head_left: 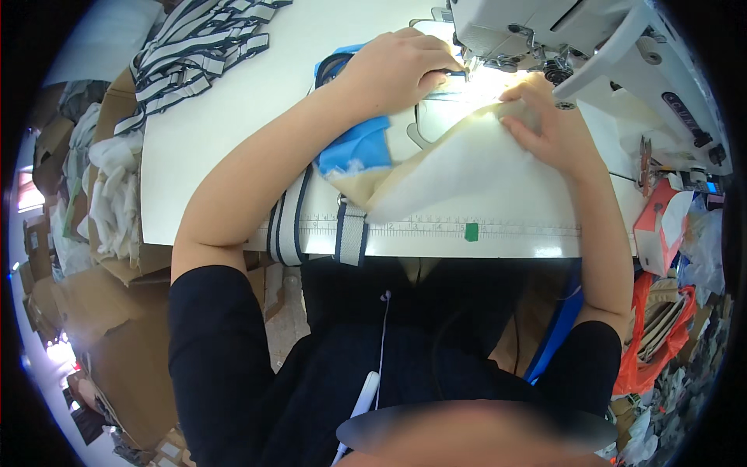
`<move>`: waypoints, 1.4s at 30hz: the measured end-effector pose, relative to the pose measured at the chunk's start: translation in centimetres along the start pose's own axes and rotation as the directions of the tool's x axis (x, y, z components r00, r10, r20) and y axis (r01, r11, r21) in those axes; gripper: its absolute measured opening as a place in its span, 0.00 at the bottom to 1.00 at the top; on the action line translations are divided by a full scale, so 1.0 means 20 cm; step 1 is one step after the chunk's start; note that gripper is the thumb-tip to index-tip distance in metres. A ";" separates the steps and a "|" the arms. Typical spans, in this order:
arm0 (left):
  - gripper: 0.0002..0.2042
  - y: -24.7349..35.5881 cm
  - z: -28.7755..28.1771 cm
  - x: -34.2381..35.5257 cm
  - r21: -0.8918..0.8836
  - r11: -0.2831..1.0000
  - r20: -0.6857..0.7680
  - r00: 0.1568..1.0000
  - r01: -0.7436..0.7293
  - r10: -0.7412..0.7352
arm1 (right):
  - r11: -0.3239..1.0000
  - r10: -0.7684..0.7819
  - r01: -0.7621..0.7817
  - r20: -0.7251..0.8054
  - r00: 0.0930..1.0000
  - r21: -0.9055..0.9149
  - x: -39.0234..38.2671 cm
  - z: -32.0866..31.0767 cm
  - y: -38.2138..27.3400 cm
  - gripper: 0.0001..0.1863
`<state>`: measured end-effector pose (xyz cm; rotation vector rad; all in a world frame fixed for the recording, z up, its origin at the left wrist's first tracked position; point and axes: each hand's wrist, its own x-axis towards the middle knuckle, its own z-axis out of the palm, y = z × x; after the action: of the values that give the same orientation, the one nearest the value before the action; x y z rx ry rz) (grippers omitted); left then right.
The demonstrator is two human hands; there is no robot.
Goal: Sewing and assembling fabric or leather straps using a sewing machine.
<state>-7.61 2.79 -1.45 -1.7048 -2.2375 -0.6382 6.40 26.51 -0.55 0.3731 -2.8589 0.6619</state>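
Close to the lit needle area of the white sewing machine (pixel 537 58), my left hand (pixel 401 70) presses with bent, closed fingers on the sewn piece. Blue fabric (pixel 358 148) shows under and below that wrist, with dark navy trim beside it. My right hand (pixel 541 124) pinches the edge of a cream-white fabric panel (pixel 467 171) between thumb and fingers, right of the needle. The panel is folded up and slopes down toward the blue fabric. Striped webbing straps (pixel 352 233) hang over the table's front edge. Glare hides the exact stitching point.
A pile of striped webbing (pixel 206 54) lies at the table's far left. A printed ruler strip (pixel 420 229) with a green mark (pixel 471 232) runs along the front edge. Cardboard boxes (pixel 117 335) stand left; a red bag (pixel 646 335) and small scissors (pixel 645 163) are right.
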 end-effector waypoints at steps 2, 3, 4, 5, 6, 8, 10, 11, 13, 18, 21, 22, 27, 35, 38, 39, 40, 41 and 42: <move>0.11 0.02 -0.01 -0.01 0.009 1.000 0.011 1.000 0.012 -0.012 | 1.000 0.004 -0.004 -0.001 1.000 0.010 -0.01 0.00 -0.04 0.15; 0.12 0.02 -0.01 -0.02 0.011 1.000 0.024 0.999 0.025 -0.026 | 1.000 0.014 -0.014 0.002 1.000 0.022 -0.01 0.00 -0.06 0.15; 0.11 0.04 0.00 -0.03 0.021 1.000 -0.021 1.000 0.021 -0.020 | 1.000 0.012 -0.012 -0.001 1.000 0.023 -0.01 -0.01 -0.07 0.15; 0.11 0.03 0.00 -0.02 0.024 1.000 -0.020 1.000 0.019 -0.018 | 0.996 0.045 -0.047 0.028 0.999 0.076 -0.01 -0.02 -0.09 0.15; 0.11 0.02 -0.01 -0.02 0.003 0.999 -0.006 0.999 0.042 -0.042 | 0.988 0.076 -0.083 0.059 0.995 0.129 0.00 -0.02 -0.10 0.15; 0.11 0.02 0.00 -0.01 -0.022 0.998 0.011 0.998 0.060 -0.059 | 0.999 0.022 -0.023 -0.034 0.999 -0.039 0.00 0.00 -0.09 0.15; 0.10 0.02 0.00 -0.01 0.032 0.998 -0.045 0.997 0.060 -0.058 | 0.977 -0.045 0.019 -0.115 0.992 -0.213 0.01 0.03 -0.07 0.14; 0.10 0.02 -0.01 -0.01 0.030 0.998 -0.044 0.998 0.055 -0.054 | 0.974 -0.114 0.076 -0.172 0.978 -0.213 0.01 0.04 -0.06 0.13; 0.09 0.01 -0.05 -0.02 -0.079 0.997 0.007 1.000 0.003 -0.003 | 0.967 -0.184 0.133 -0.230 0.956 -0.219 0.02 0.04 -0.06 0.12; 0.10 0.10 -0.08 -0.12 -0.155 0.985 0.004 0.997 -0.079 0.081 | 1.000 -0.030 0.031 0.121 0.992 -0.003 0.01 -0.02 -0.15 0.15; 0.12 0.12 -0.08 -0.14 -0.081 0.996 0.015 0.999 -0.033 0.034 | 0.986 0.167 -0.164 0.133 0.977 -0.036 0.02 -0.04 -0.25 0.17; 0.12 0.13 -0.08 -0.13 -0.066 0.996 0.014 0.998 -0.059 0.060 | 0.986 0.165 -0.161 0.138 0.977 -0.040 0.02 -0.04 -0.25 0.17; 0.13 0.16 -0.06 -0.13 0.014 0.997 0.063 0.995 -0.081 0.080 | 0.987 -0.008 0.009 0.005 1.000 -0.162 -0.02 -0.01 -0.17 0.27; 0.13 0.22 -0.05 -0.09 0.045 0.997 0.139 0.989 -0.055 0.048 | 0.906 0.016 -0.079 -0.153 0.988 -0.417 -0.01 0.02 -0.15 0.30; 0.14 0.23 -0.06 -0.08 0.085 0.996 0.176 0.984 -0.037 0.022 | 0.870 -0.059 -0.030 -0.165 0.985 -0.493 -0.01 0.03 -0.13 0.26; 0.14 0.22 -0.06 -0.08 0.084 0.996 0.178 0.984 -0.042 0.026 | 0.844 -0.171 0.055 -0.171 0.970 -0.534 -0.02 0.03 -0.12 0.22; 0.14 0.22 -0.06 -0.09 0.077 0.996 0.146 0.989 -0.044 0.033 | 0.844 -0.166 0.050 -0.172 0.971 -0.534 -0.02 0.03 -0.13 0.22; 0.14 0.21 -0.05 -0.10 0.069 0.997 0.115 0.993 -0.047 0.038 | 0.914 -0.161 0.118 -0.079 0.984 -0.388 -0.02 0.03 -0.15 0.18; 0.14 0.20 -0.05 -0.10 0.065 0.997 0.116 0.992 -0.050 0.042 | 0.959 -0.171 0.169 0.014 0.985 -0.226 -0.02 0.03 -0.16 0.14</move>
<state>-3.16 1.44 -0.78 -1.7959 -2.2612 -0.4588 7.51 23.62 0.14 0.5704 -2.8147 0.3007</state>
